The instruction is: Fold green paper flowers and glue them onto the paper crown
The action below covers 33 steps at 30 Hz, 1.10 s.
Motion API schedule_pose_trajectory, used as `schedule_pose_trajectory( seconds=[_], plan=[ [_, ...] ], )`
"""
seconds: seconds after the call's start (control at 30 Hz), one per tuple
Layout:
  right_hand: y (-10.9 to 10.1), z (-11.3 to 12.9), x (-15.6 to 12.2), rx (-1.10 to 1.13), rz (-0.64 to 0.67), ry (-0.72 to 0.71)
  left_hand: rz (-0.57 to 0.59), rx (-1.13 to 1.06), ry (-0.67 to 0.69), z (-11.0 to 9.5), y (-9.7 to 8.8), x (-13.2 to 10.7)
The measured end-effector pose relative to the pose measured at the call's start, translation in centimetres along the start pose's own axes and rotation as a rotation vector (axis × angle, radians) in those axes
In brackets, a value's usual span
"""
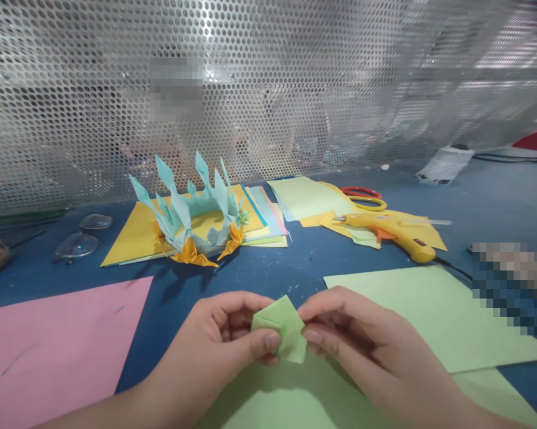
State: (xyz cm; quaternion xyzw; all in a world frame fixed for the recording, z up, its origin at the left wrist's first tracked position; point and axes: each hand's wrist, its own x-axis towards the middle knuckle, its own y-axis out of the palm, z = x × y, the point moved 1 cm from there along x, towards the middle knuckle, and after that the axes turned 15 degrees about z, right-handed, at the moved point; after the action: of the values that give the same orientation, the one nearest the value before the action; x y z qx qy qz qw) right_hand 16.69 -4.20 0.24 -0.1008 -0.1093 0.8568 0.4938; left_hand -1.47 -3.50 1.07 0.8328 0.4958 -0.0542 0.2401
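Between my hands is a small folded piece of light green paper, held above a larger green sheet. My left hand grips its left side, thumb across the front and fingers behind. At its right edge, my right hand pinches the paper between thumb and forefinger. Beyond them stands a light blue paper crown with tall points and orange folded paper shapes around its base. It rests on a stack of coloured paper.
A yellow hot glue gun lies on paper scraps at the right, near red and yellow scissors. Eyeglasses are at the left, above a pink sheet. Green sheets lie at the right. A perforated metal screen stands behind.
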Motion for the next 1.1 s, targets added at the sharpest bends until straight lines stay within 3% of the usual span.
schedule_pose_trajectory(
  seconds=[0.63,0.83,1.1],
  plan=[
    [0.2,0.1,0.2,-0.043,0.024,-0.013,0.016,0.376,0.044,1.2,0.0,-0.2],
    [0.2,-0.1,0.2,-0.029,0.053,-0.024,0.085,0.323,0.067,1.3,0.0,-0.5],
    [0.0,0.0,0.2,-0.186,0.039,-0.081,0.099,0.279,0.026,0.9,-0.1,0.0]
  ],
)
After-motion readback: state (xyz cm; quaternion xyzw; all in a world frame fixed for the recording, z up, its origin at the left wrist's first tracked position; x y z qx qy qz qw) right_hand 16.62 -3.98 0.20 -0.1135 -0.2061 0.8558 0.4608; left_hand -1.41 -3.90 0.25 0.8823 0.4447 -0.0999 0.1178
